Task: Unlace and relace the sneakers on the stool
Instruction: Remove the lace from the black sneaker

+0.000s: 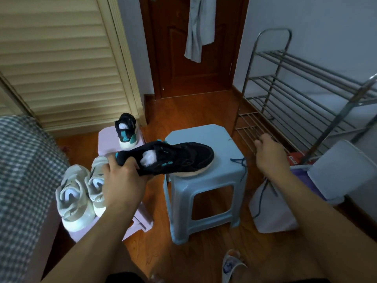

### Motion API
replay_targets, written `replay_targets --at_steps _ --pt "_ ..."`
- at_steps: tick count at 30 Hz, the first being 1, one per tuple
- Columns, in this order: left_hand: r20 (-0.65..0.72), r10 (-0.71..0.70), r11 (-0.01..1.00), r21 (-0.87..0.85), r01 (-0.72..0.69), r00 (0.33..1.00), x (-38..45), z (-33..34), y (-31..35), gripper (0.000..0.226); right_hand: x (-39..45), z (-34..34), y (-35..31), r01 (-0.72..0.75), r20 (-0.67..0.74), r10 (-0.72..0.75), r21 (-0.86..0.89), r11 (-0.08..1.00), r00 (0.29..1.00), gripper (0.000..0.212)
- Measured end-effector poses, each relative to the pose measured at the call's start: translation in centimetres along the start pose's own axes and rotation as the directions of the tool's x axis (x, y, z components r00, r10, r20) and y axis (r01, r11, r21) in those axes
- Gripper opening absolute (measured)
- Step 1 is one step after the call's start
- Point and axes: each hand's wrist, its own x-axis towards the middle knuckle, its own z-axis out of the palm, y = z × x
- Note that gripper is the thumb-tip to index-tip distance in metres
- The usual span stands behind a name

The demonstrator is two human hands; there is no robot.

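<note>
left hand [120, 180] grips heel of black sneaker [173, 158], toe resting on blue stool [204, 180] top, heel overhanging stool's left edge | right hand [269, 154] right of stool, fingers curled, dark lace [241, 162] trailing below it over stool's right edge; grip unclear | second black sneaker [127, 129] and white pair [81, 193] on pink stool [106, 139] left of blue stool | white paper stuffed inside both black sneakers | bare floor before blue stool

Dim, soft indoor light, faint sheen on the floor [155, 111], wide-angle bending at edges.
</note>
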Motion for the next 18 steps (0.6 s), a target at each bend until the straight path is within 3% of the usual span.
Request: replay_targets --at_steps 3,9,13,18 --pt "0.019 -0.044 0.997 -0.066 0.045 0.999 0.7 0.8 1.1 0.055 2.6 -4.3 1.5 -0.015 -0.066 0.024 0.142 0.99 0.998 0.022" --pt "0.19 -0.086 0.958 -0.252 0.134 0.978 1.5 4.0 7.0 0.065 6.0 -9.5 6.1 -0.101 -0.088 0.142 0.363 0.926 0.986 0.021" --pt "0.221 -0.102 0.927 -0.332 0.173 0.97 1.4 5.1 10.0 0.064 7.3 -9.8 9.5 -0.213 -0.136 0.357 0.593 0.777 0.924 0.024" --pt "0.226 -0.091 0.933 -0.321 0.163 0.97 1.5 6.6 11.1 0.064 7.7 -6.5 14.7 -0.391 -0.068 0.534 0.604 0.695 0.843 0.013"
